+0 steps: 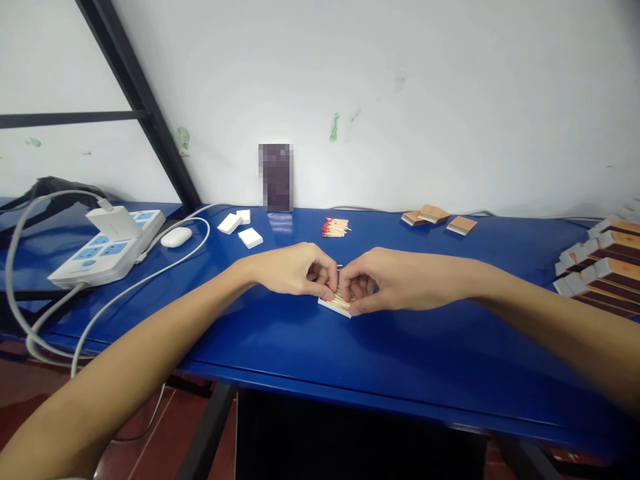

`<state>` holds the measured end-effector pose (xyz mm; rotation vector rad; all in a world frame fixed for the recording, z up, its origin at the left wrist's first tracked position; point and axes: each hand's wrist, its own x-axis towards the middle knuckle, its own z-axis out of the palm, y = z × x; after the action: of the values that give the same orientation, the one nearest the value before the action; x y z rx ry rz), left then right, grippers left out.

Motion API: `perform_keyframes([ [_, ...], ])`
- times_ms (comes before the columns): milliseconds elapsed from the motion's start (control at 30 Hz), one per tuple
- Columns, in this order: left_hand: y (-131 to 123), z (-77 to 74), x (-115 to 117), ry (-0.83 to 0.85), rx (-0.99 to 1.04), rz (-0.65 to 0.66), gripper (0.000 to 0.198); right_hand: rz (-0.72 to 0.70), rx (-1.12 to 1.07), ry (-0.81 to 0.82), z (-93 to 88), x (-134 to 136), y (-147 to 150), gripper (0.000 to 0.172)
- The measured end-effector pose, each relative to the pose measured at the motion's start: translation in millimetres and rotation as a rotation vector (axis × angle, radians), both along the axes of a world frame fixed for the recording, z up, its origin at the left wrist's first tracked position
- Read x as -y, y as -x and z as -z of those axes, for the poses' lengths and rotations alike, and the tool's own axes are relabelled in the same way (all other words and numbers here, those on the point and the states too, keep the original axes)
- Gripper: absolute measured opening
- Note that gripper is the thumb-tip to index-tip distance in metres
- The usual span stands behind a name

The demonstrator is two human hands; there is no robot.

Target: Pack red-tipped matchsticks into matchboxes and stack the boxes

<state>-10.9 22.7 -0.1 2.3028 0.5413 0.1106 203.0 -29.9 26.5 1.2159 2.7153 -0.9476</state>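
Note:
A small white matchbox tray (334, 307) with wooden matches (343, 300) in it sits at the middle of the blue table. My left hand (309, 270) is closed at the tray's left end, thumb and index finger pinched at the red match heads. Around the tray's right end curls my right hand (383, 280), its thumb at the near corner and its fingers over the match sticks. Both hands hide part of the tray. Just beyond them lies a loose pile of red-headed matches (336, 227).
Several white trays (250, 237) lie back left, and orange-brown matchbox sleeves (461, 225) back right. Stacked matchboxes (617, 273) stand at the right edge. A power strip (107, 250), cables and a white earbud case (177, 237) are left. A dark pixelated panel (277, 177) leans on the wall.

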Motion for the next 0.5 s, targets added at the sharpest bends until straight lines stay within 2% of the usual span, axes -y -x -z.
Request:
perform_keyframes([
  [267, -1.4, 5.2, -1.5, 0.052, 0.024, -0.034, 0.016, -0.002, -0.127, 0.122, 13.5, -13.8, -1.9, 0.019],
  [500, -3.7, 7.7, -1.6, 0.059, 0.041, -0.062, 0.023, -0.006, -0.125, 0.137, 14.3, -18.3, -7.4, 0.023],
])
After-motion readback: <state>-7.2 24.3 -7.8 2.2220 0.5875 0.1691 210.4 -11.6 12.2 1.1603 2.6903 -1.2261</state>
